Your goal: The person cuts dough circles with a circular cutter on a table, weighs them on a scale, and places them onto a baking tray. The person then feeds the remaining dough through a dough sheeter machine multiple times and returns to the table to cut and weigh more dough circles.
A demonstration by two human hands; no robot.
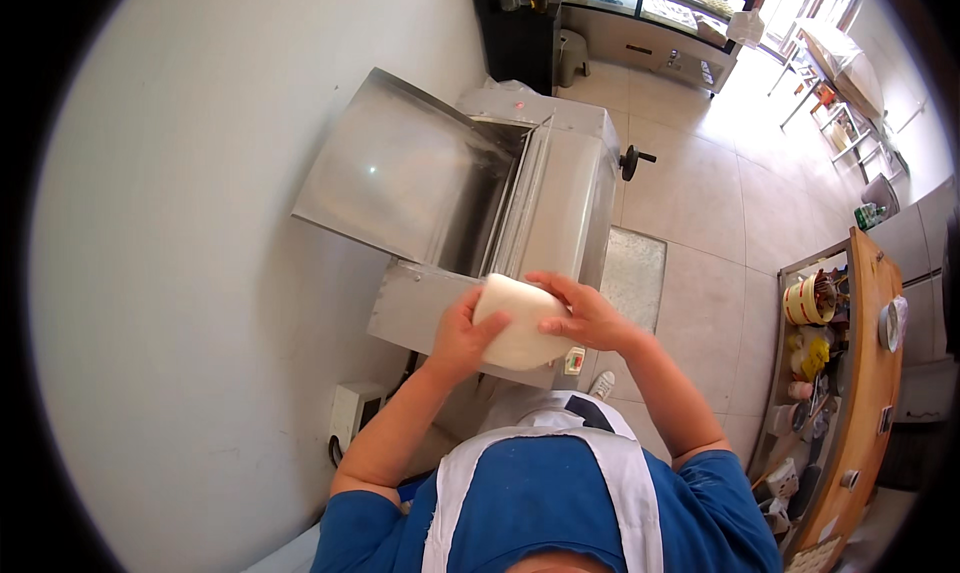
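Observation:
I hold a thick, folded piece of smooth white dough (518, 345) in front of my body, above the near end of a stainless-steel dough roller machine (567, 203). My left hand (464, 335) grips its left side, with the thumb lying on the top. From the right, my right hand (584, 316) holds the other edge, thumb on the face and fingers along the far rim. The undersides of the dough and the fingertips beneath are hidden. A slanted metal tray (385, 168) rises at the machine's left, beside its open trough. A black crank handle (630, 162) sticks out at the right.
A red and green switch (574, 361) sits at the machine's near corner. On the right stands a wooden-topped bench (874, 373) with a yellow-striped bucket (802, 301) on its shelf. Farther off are a glass display case (650, 48) and a grey stool (573, 55). A wall runs along the left.

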